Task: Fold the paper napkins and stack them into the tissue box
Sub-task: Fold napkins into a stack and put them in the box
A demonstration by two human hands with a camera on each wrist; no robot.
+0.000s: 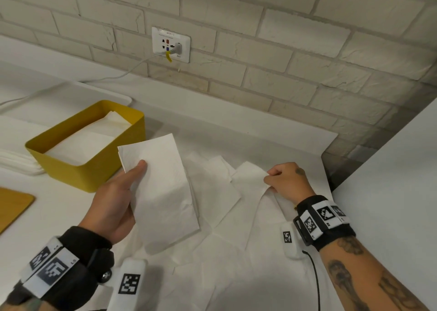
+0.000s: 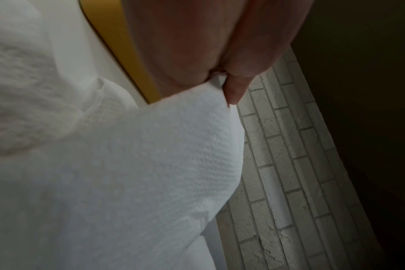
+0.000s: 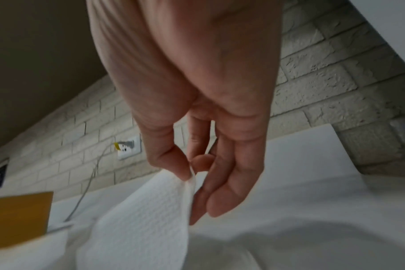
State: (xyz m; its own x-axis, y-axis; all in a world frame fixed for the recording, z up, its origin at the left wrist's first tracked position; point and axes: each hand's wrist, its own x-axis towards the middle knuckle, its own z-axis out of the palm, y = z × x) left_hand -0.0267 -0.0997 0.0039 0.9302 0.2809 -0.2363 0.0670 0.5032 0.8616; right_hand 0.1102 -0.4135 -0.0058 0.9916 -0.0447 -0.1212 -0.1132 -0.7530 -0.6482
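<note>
Two hands work over a white table strewn with loose napkins. Left hand holds a folded napkin lifted clear of the table, thumb on top, fingers underneath, its far edge close to the yellow box. Right hand pinches the corner of another napkin between thumb and forefinger. Folded napkins already lie inside the box. Bare table shows left of the box, near a yellow board.

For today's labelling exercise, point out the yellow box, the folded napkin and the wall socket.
yellow box [image 1: 99, 176], head view, near wall.
folded napkin [image 1: 163, 187], head view, middle of sheet.
wall socket [image 1: 170, 44], head view, faceplate.
</note>
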